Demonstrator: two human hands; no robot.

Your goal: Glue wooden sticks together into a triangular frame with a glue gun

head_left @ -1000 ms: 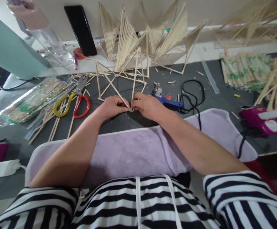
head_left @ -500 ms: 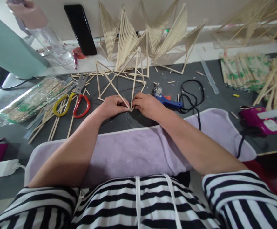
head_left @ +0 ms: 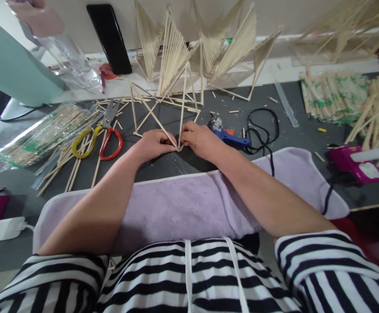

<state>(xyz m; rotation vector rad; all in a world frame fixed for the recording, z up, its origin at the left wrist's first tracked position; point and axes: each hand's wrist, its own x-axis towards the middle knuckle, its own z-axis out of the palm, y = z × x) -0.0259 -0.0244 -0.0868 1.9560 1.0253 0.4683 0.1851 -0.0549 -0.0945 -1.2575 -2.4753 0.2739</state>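
A frame of thin wooden sticks (head_left: 150, 112) stands on the dark table, its sticks joined into triangles. At its near corner, several sticks meet between my two hands. My left hand (head_left: 155, 145) is closed, fingers pinching the frame just left of that corner. From the right, my right hand (head_left: 197, 140) grips the same corner, thumb and fingers closed on the sticks. The fingertips partly hide the joint. Just right of my right hand lies a blue glue gun (head_left: 230, 138) with a clump of glue by its nozzle.
Scissors (head_left: 98, 141) with yellow and red handles lie on loose sticks at left, beside a bagged bundle of sticks (head_left: 42, 134). Finished stick models (head_left: 176, 48) stand behind. A black cord (head_left: 270, 130), stick packs (head_left: 334, 95) and a purple towel (head_left: 183, 204) surround the work.
The top of the upright stick tilts very slightly left. Both hands keep their hold on the near corner; nothing else has visibly moved.
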